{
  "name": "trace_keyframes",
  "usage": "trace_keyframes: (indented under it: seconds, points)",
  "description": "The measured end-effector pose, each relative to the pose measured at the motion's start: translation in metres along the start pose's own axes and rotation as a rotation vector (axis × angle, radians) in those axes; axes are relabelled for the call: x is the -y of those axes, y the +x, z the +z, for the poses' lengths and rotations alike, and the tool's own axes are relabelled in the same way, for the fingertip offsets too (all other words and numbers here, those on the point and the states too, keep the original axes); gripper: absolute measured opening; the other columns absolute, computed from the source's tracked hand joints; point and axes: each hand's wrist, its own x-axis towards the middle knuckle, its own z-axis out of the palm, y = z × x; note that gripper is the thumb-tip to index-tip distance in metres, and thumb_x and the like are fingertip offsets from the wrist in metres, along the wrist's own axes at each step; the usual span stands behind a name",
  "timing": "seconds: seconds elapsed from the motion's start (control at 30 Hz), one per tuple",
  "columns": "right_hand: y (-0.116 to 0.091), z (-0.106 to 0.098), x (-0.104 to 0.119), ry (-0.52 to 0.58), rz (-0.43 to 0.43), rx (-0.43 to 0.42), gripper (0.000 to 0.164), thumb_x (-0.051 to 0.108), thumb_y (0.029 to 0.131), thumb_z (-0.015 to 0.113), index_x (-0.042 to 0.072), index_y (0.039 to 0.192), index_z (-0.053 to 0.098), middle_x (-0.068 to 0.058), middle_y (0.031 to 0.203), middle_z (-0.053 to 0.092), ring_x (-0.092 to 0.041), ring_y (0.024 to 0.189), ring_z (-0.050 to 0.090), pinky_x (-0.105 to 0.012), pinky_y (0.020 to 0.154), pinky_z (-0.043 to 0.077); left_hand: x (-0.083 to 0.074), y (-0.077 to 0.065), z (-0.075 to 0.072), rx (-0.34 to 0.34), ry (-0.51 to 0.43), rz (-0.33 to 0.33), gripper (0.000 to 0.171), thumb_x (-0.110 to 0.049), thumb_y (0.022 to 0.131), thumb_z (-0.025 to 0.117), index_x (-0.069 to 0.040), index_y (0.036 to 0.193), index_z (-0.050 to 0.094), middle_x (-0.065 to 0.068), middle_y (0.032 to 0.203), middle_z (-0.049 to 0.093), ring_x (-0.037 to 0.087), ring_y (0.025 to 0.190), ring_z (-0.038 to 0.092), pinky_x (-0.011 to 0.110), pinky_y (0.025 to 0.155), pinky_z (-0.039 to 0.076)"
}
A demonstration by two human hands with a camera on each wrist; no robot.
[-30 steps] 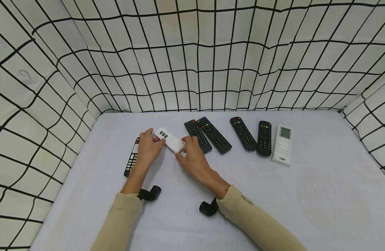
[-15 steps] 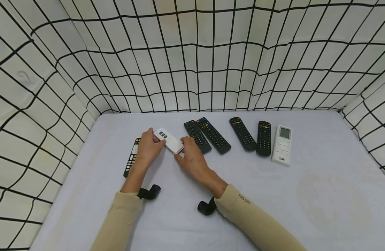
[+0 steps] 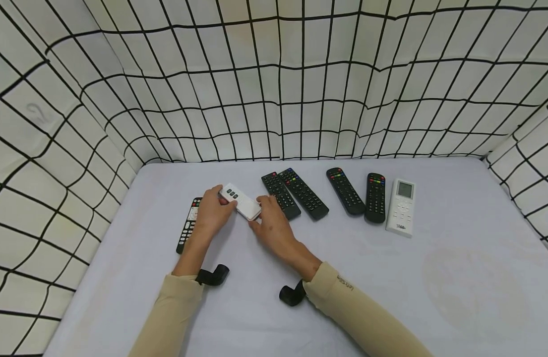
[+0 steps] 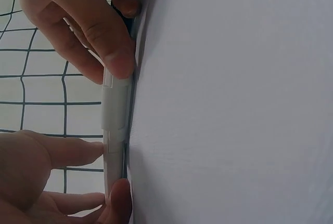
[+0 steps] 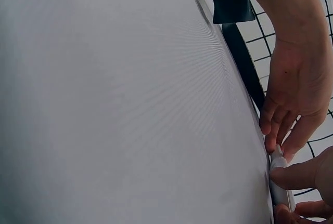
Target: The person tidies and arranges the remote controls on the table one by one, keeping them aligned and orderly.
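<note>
We hold the white remote (image 3: 242, 202) between both hands: the left hand (image 3: 211, 210) pinches its far-left end, the right hand (image 3: 275, 223) its near-right end. It sits low at the bench (image 3: 345, 297), left of middle, nearer the far edge; whether it touches down, we cannot tell. To guide it well, we should keep both ends level, pinch lightly, and keep our right fingers off the neighbouring black remote (image 3: 279, 192).

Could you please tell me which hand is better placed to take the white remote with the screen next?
Probably the right hand: it is nearer the remote with the screen, while the left hand is farther off. Both grip the other white remote.
</note>
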Motion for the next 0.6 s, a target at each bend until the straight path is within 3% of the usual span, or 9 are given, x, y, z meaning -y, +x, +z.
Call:
trace_keyframes:
  seconds: [0.2, 0.43, 0.6]
  points:
    - [0.0, -0.001, 0.001, -0.002, 0.014, 0.014, 0.064, 0.012, 0.091, 0.081, -0.001, 0.146, 0.052, -0.016, 0.134, 0.058, -0.021, 0.106, 0.068, -0.032, 0.086, 0.058, 0.001, -0.003, -0.001, -0.029, -0.007, 0.013, 0.066, -0.015, 0.097, 0.067, 0.014, 0.151, 0.041, 0.03, 0.124, 0.057, 0.027, 0.093, 0.057, 0.028, 0.072, 0.046]
    - [-0.003, -0.003, 0.0, 0.02, 0.026, 0.038, 0.067, 0.013, 0.091, 0.081, 0.001, 0.149, 0.05, -0.015, 0.138, 0.057, -0.022, 0.11, 0.069, -0.032, 0.088, 0.058, 0.002, -0.008, -0.002, -0.033, -0.059, -0.006, 0.067, -0.014, 0.097, 0.068, 0.01, 0.153, 0.042, 0.032, 0.136, 0.054, 0.033, 0.1, 0.065, 0.027, 0.072, 0.051]
    - [-0.005, -0.004, 0.0, 0.054, 0.027, 0.052, 0.068, 0.012, 0.09, 0.082, 0.002, 0.149, 0.049, -0.014, 0.136, 0.056, -0.022, 0.112, 0.068, -0.032, 0.091, 0.058, 0.003, -0.011, -0.003, -0.025, -0.14, -0.037, 0.067, -0.013, 0.097, 0.069, 0.007, 0.155, 0.041, 0.032, 0.131, 0.058, 0.033, 0.098, 0.071, 0.02, 0.067, 0.051]
